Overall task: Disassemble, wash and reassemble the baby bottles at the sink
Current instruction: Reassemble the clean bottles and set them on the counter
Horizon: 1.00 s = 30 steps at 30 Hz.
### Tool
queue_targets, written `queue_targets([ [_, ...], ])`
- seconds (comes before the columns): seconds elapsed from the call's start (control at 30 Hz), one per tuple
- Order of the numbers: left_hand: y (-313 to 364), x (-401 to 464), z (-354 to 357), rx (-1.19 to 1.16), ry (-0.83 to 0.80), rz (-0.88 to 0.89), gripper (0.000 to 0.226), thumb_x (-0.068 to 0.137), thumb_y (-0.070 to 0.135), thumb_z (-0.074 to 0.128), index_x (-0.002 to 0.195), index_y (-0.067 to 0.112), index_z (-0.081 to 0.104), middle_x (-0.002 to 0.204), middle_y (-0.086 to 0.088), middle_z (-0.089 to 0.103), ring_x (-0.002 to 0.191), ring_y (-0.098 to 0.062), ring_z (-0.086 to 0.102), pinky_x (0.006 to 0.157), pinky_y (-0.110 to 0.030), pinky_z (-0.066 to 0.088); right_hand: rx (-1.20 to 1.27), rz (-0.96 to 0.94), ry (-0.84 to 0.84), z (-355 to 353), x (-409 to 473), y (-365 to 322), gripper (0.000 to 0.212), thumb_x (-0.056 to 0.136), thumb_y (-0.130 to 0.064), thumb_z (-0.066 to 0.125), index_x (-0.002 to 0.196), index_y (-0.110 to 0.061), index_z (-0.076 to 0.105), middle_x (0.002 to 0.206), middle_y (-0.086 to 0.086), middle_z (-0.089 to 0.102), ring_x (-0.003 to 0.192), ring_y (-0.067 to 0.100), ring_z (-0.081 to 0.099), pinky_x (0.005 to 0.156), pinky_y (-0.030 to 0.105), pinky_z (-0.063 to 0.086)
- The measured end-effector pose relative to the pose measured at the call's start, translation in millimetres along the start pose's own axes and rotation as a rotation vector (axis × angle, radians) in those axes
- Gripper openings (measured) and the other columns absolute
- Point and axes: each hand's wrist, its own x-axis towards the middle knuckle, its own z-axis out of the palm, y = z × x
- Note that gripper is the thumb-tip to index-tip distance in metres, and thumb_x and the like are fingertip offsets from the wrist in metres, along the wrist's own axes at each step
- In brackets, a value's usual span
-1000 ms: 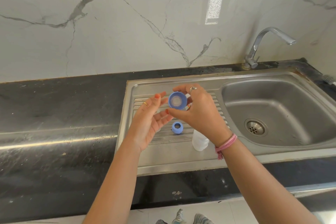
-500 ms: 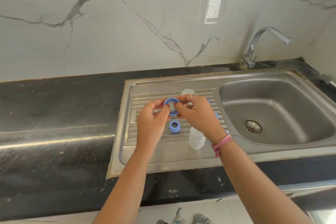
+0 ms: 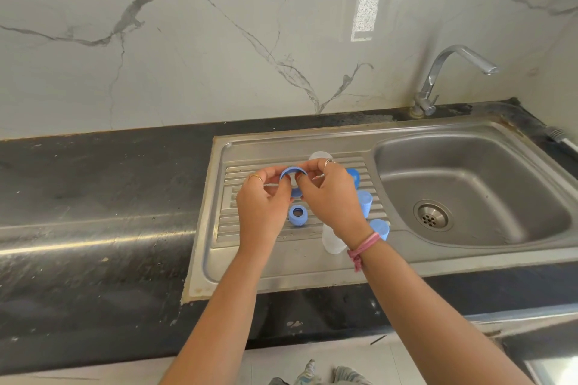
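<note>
— Blue plastic ring (image 3: pixel 292 172): who has it?
— Both. The left hand (image 3: pixel 261 206) and the right hand (image 3: pixel 331 197) pinch it between curled fingers and thumbs, above the steel drainboard (image 3: pixel 250 262) of the sink.
— And the other parts?
— A second blue ring (image 3: pixel 298 215) lies flat on the drainboard just below the hands. Blue caps (image 3: pixel 365 201) sit right of the right hand, toward the basin (image 3: pixel 469 191). One clear bottle (image 3: pixel 332 242) stands by the right wrist, another (image 3: pixel 319 156) behind the hands.
— The desk?
— Black stone (image 3: pixel 93 197), left of the sink.
</note>
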Motion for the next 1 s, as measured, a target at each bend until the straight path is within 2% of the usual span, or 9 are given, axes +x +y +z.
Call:
queue_targets([
  [0.13,6.8,-2.9,-2.0,-0.078,-0.021,-0.027,0.022,0.093,0.021,0.062,0.114,0.014,0.066,0.106,-0.004,0.071,0.091,-0.022,0.071,0.076,-0.042,0.061,0.035,-0.041,0.029,-0.1,-2.9,-4.1,0.004,0.089,-0.019,0.066,0.091,-0.017,0.068,0.075,-0.003,0.067,0.068,0.010,0.064,0.067,0.024,0.055],
  [0.23,14.5,-3.5,-10.1,-0.269,-0.092,-0.112,0.022,0.096,0.018,0.059,0.117,0.012,0.063,0.112,-0.006,0.068,0.095,-0.021,0.071,0.076,-0.035,0.061,0.433,0.079,-0.139,-10.4,-3.7,-4.7,0.021,0.086,-0.026,0.073,0.102,-0.014,0.069,0.092,0.004,0.072,0.086,0.020,0.071,0.084,0.039,0.058],
  [0.37,20.1,-2.2,-21.2,-0.595,-0.202,-0.291,0.026,0.097,0.008,0.056,0.122,0.011,0.061,0.116,-0.012,0.067,0.096,-0.022,0.072,0.071,-0.024,0.058,0.965,0.427,-0.285,-20.9,-0.8,-3.6,0.037,0.090,-0.035,0.065,0.110,-0.004,0.065,0.099,0.008,0.065,0.086,0.019,0.066,0.079,0.032,0.057],
  [0.47,20.6,-6.9,-20.5,-0.662,-0.297,-0.328,0.029,0.095,-0.001,0.053,0.119,0.013,0.063,0.111,-0.011,0.070,0.095,-0.022,0.072,0.071,-0.023,0.058,0.891,0.460,-0.369,-13.1,-2.5,-2.0,0.034,0.093,-0.031,0.063,0.114,-0.004,0.066,0.101,0.012,0.058,0.092,0.020,0.057,0.087,0.034,0.055],
  [0.57,24.1,-9.8,-21.3,-0.695,-0.322,-0.346,0.031,0.094,-0.007,0.051,0.114,0.013,0.064,0.110,-0.009,0.071,0.092,-0.020,0.072,0.068,-0.022,0.058,0.840,0.396,-0.301,-8.4,-4.9,-3.9,0.021,0.095,-0.027,0.061,0.098,-0.009,0.071,0.095,0.009,0.065,0.093,0.020,0.058,0.097,0.041,0.050],
  [0.7,29.1,-12.9,-24.8,-0.762,-0.345,-0.350,0.029,0.095,-0.009,0.047,0.107,0.013,0.062,0.102,-0.005,0.073,0.089,-0.020,0.073,0.065,-0.022,0.058,0.781,0.340,-0.246,-6.8,-4.3,-6.6,0.029,0.094,-0.029,0.061,0.105,-0.004,0.073,0.096,0.012,0.070,0.088,0.017,0.064,0.075,0.030,0.057],
  [0.83,27.1,-16.6,-34.6,-0.947,-0.459,-0.448,0.024,0.097,0.005,0.050,0.119,0.006,0.058,0.118,-0.015,0.068,0.100,-0.026,0.069,0.081,-0.030,0.059,0.636,0.285,-0.372,-19.0,-2.2,-8.8,0.026,0.094,-0.033,0.060,0.092,-0.013,0.076,0.087,0.008,0.070,0.081,0.014,0.064,0.077,0.031,0.057],
  [0.9,23.7,-18.8,-41.4,-1.026,-0.539,-0.568,0.040,0.093,0.023,0.055,0.126,0.002,0.054,0.126,-0.022,0.062,0.114,-0.036,0.062,0.092,-0.038,0.054,0.446,0.222,-0.413,-28.5,-1.0,-9.1,0.024,0.093,-0.035,0.061,0.087,-0.017,0.075,0.089,0.009,0.070,0.078,0.013,0.064,0.081,0.032,0.056],
  [1.0,16.4,-21.6,-40.5,-1.014,-0.479,-0.691,0.049,0.086,0.035,0.062,0.123,0.004,0.056,0.127,-0.026,0.060,0.118,-0.039,0.059,0.089,-0.043,0.054,0.183,0.114,-0.381,-41.2,2.3,-4.7,0.023,0.093,-0.038,0.060,0.089,-0.019,0.072,0.087,-0.001,0.070,0.069,0.008,0.060,0.069,0.025,0.054],
])
